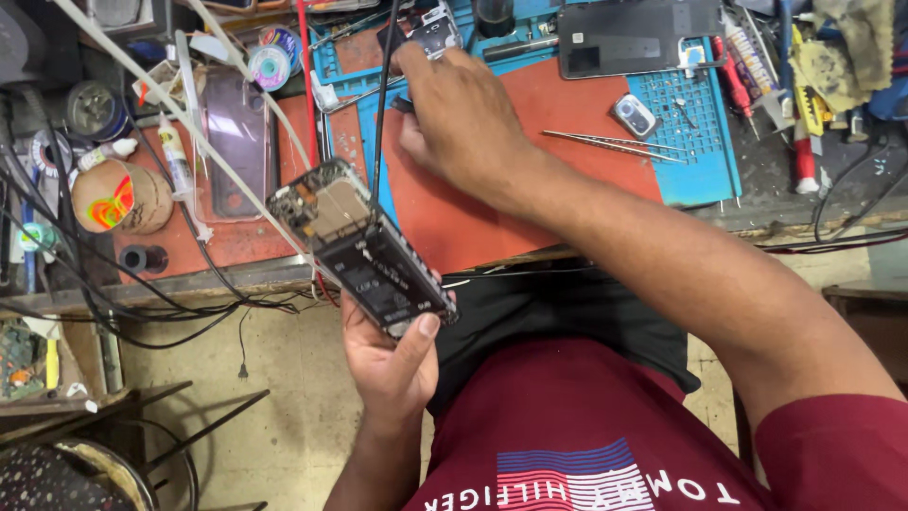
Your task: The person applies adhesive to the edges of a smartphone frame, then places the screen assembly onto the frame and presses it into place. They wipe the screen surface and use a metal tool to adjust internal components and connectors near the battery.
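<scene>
**Inspector:** Near the front edge of the bench, the left hand holds an opened phone clear of the work surface, back cover off, internals facing up. Fingers wrap one long edge and the thumb presses against the near corner; the phone tilts with its far end up and to the left.

**Assistant:** And the right hand?

**Inspector:** The right hand reaches far over the red mat toward a small dark part at the blue tray. Its fingertips are hidden behind the knuckles, so I cannot tell whether they are pinching anything or spread.

**Assistant:** Hazards?

**Inspector:** In my judgement, three. First, the phone is gripped one-handed over the floor, not over the bench; a slackened thumb could let it drop. Second, a black cable and a white cable cross just beside its exposed far end; a snag could jerk it or scrape the bare board. Third, the right forearm passes close to the tweezers and a small camera module; a careless sweep back could knock them off the mat.

**Assistant:** Anything else nearby?

**Inspector:** A second phone lies flat on the left, with a glue tube just beside it.
</scene>
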